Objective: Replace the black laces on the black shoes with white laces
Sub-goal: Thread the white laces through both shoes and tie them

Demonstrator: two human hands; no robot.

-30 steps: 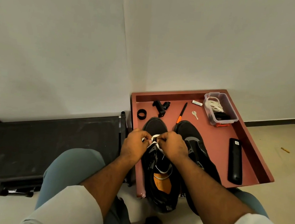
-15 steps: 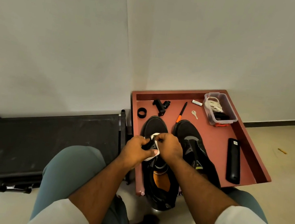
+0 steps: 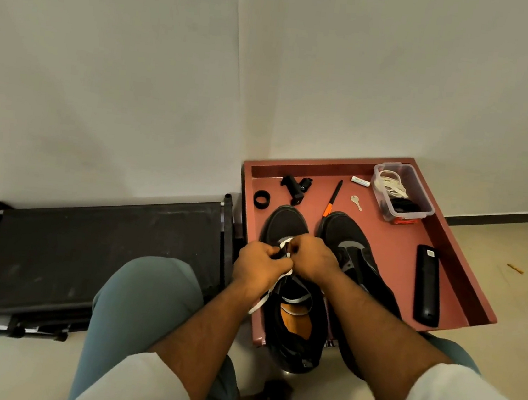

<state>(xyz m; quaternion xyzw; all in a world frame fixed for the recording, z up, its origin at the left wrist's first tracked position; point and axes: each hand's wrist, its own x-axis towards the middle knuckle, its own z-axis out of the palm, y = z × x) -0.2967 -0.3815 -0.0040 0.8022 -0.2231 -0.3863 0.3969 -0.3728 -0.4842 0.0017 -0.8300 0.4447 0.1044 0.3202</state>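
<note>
Two black shoes stand side by side on a red tray, toes pointing away from me. My left hand and my right hand meet over the front eyelets of the left shoe, both pinching a white lace. One loose end of that white lace trails down past my left wrist, and more of it loops across the shoe's opening above the orange insole. The right shoe lies untouched, partly hidden under my right forearm.
A clear plastic box at the tray's back right holds more white lace and something black. On the tray lie a key, an orange-and-black tool, a black ring, a black clamp part and a black remote. A black rack sits left.
My hands have stayed over the left shoe's front eyelets and closed together on the white lace. The lace's loose end now hangs lower beside my left wrist.
</note>
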